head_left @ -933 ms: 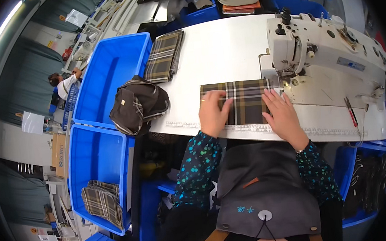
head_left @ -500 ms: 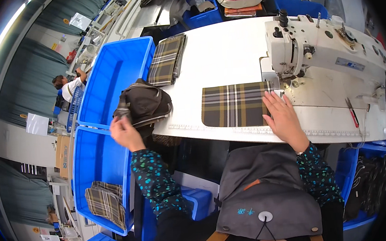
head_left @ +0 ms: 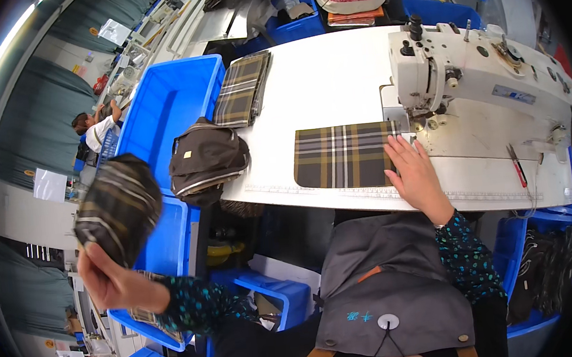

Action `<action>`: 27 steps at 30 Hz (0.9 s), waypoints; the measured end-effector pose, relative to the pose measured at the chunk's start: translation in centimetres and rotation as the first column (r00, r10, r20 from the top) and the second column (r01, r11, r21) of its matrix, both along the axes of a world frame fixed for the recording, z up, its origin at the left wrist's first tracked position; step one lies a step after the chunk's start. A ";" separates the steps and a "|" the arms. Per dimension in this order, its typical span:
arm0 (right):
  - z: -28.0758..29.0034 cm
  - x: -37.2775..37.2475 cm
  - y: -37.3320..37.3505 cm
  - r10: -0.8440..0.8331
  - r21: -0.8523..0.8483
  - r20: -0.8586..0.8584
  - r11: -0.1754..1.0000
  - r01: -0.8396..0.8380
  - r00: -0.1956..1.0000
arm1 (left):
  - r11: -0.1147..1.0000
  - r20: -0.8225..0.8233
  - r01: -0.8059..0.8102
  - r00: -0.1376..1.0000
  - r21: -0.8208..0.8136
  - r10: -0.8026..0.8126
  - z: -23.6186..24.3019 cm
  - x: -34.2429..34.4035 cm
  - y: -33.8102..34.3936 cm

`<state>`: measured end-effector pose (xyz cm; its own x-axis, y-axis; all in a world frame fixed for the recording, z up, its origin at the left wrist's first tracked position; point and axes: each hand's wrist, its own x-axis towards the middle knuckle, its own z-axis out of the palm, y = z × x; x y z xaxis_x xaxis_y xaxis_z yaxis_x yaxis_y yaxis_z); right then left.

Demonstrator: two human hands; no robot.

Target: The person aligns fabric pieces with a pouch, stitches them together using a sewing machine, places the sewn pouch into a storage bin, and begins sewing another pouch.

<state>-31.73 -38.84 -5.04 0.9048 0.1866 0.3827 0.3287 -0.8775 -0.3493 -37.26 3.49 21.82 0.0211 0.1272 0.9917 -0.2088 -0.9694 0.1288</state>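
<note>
Pinched by one edge, a plaid fabric piece (head_left: 117, 205) hangs in my left hand (head_left: 119, 283), raised over the blue bins at the left and slightly blurred. My right hand (head_left: 416, 172) lies with fingers stretched on the right end of another plaid fabric piece (head_left: 338, 157), flat on the white table. That piece's top right corner is close to the needle area of the sewing machine (head_left: 426, 74). Between the hands, a dark bag-like bundle (head_left: 206, 157) sits at the table's left edge. Behind it lies a stack of folded plaid pieces (head_left: 243, 90).
An upper blue bin (head_left: 172, 86) and a lower blue bin (head_left: 169, 240) stand along the table's left side. Red-handled snips (head_left: 517, 166) lie on the right of the table (head_left: 331, 72). Another person (head_left: 99, 130) works at the far left.
My left hand has moved left and toward me from beside the dark bundle, now carrying a plaid fabric piece. My right hand stays on the flat piece.
</note>
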 end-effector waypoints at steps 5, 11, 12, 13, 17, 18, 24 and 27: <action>-0.7 -0.1 0.0 -0.020 -0.002 0.084 1.000 0.021 0.996 | 0.938 -0.557 0.339 0.767 -0.069 -0.318 0.6 -3.8 -4.2; 4.1 -3.1 2.0 0.326 0.535 0.053 0.789 -0.303 0.944 | 0.758 -0.911 0.600 0.113 -0.256 -0.397 -4.6 0.9 -11.1; 5.4 -3.8 3.4 0.425 0.643 0.067 0.674 -0.364 0.903 | 0.741 -0.909 0.609 0.080 -0.281 -0.410 -6.7 1.3 -12.2; 6.1 -4.3 4.7 0.478 0.668 0.083 0.624 -0.405 0.874 | 0.716 -0.900 0.617 0.028 -0.327 -0.435 -8.7 1.7 -13.3; 6.7 -6.0 5.7 0.531 0.591 -0.169 0.729 -0.346 0.830 | 0.594 -0.816 0.602 -0.183 -0.534 -0.547 -12.9 1.7 -17.0; 6.5 -6.4 5.2 0.518 0.585 -0.166 0.736 -0.339 0.839 | 0.589 -0.785 0.538 -0.270 -0.604 -0.558 -13.3 1.8 -17.1; 6.5 -7.5 1.6 0.425 0.924 -0.201 0.381 0.027 0.882 | -0.027 0.042 -0.033 -0.624 -0.999 -0.781 -20.8 2.4 -14.0; 5.4 -7.6 0.9 0.393 0.924 -0.220 0.378 0.062 0.893 | -0.133 0.143 -0.059 -0.562 -0.989 -0.815 -21.7 1.3 -15.1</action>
